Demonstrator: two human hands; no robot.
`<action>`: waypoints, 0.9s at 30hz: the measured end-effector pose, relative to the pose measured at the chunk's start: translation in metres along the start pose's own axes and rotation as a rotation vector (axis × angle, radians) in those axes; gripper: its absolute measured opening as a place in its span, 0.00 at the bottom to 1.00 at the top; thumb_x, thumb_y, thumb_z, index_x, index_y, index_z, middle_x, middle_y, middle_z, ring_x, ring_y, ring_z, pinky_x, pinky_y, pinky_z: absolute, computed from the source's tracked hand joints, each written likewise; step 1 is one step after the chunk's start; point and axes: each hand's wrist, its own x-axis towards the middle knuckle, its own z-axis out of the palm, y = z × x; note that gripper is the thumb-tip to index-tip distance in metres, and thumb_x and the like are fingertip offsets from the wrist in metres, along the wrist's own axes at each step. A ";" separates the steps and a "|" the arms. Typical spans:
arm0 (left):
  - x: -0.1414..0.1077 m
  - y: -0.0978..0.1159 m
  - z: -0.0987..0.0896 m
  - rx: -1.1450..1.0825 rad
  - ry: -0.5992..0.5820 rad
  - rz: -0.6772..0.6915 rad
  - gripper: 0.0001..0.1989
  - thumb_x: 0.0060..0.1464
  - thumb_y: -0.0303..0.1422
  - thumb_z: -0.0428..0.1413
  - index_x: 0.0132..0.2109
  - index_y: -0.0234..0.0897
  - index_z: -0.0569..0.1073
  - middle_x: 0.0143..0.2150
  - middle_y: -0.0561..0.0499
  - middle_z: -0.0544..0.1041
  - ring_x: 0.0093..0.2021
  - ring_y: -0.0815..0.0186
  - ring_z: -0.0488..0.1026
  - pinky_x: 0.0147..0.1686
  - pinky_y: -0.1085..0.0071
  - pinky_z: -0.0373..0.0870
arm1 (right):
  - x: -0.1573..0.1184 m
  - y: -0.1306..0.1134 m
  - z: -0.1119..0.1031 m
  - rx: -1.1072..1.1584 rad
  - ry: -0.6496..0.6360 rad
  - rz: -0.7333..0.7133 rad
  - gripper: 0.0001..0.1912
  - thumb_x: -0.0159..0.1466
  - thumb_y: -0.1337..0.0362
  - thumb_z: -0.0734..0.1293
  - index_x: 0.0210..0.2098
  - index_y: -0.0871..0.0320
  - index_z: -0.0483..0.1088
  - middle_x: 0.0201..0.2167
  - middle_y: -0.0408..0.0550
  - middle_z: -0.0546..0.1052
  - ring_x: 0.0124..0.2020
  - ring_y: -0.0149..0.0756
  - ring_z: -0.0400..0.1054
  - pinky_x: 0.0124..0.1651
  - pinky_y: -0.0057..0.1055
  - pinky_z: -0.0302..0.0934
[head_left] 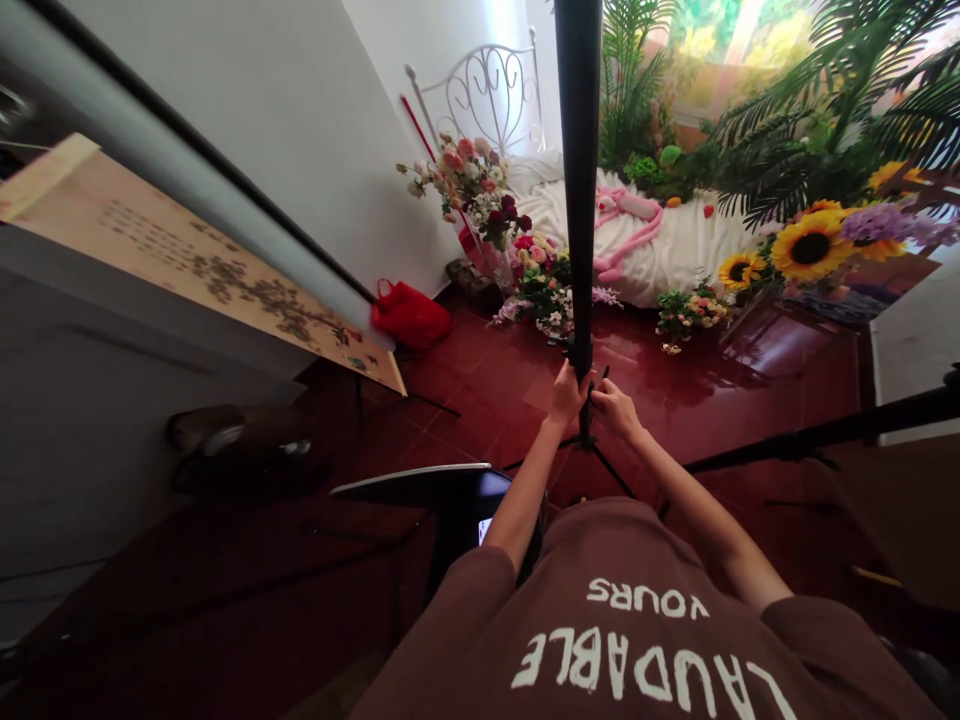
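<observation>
Fingers of the left hand (566,397) wrap around the black pole (580,200), and the right hand (616,408) looks curled on a small dark lever (605,373) at its side. The pole stands on thin legs (613,470) in front of the brown shirt (615,550). If the lever gets too loose, the pole might slide down and pinch skin. 1 hard push could tip it into the flowers (537,250).

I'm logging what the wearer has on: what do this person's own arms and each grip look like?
Short, plain brown sleeves leave the left forearm and right forearm bare. The left grip and right grip are ungloved, and no wristwear shows. The brown shirt has white lettering on it.
</observation>
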 end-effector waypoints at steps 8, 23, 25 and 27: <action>0.043 0.046 -0.017 -0.147 0.195 -0.001 0.21 0.62 0.50 0.44 0.46 0.37 0.68 0.31 0.47 0.76 0.32 0.64 0.76 0.32 0.70 0.69 | -0.018 0.000 0.001 0.202 0.110 0.249 0.18 0.62 0.46 0.62 0.32 0.55 0.61 0.29 0.43 0.69 0.26 0.32 0.61 0.29 0.26 0.50; 0.072 0.079 -0.032 -0.456 0.244 0.026 0.23 0.64 0.48 0.39 0.53 0.36 0.64 0.22 0.54 0.69 0.24 0.71 0.69 0.27 0.72 0.68 | 0.000 -0.015 0.026 1.967 -0.145 0.795 0.19 0.63 0.67 0.57 0.17 0.55 0.48 0.11 0.34 0.50 0.12 0.23 0.39 0.16 0.22 0.40; 0.073 0.077 -0.032 -0.454 0.239 0.021 0.22 0.64 0.49 0.40 0.52 0.37 0.64 0.23 0.54 0.69 0.25 0.71 0.70 0.28 0.72 0.68 | 0.002 -0.015 0.023 2.025 -0.129 0.811 0.19 0.60 0.72 0.58 0.17 0.55 0.46 0.10 0.34 0.49 0.12 0.23 0.38 0.16 0.21 0.41; 0.074 0.076 -0.032 -0.403 0.241 0.024 0.22 0.64 0.48 0.40 0.52 0.38 0.65 0.24 0.53 0.70 0.27 0.70 0.71 0.29 0.72 0.69 | 0.003 -0.016 0.022 2.033 -0.125 0.849 0.19 0.59 0.73 0.57 0.16 0.55 0.46 0.10 0.34 0.48 0.11 0.23 0.38 0.16 0.21 0.41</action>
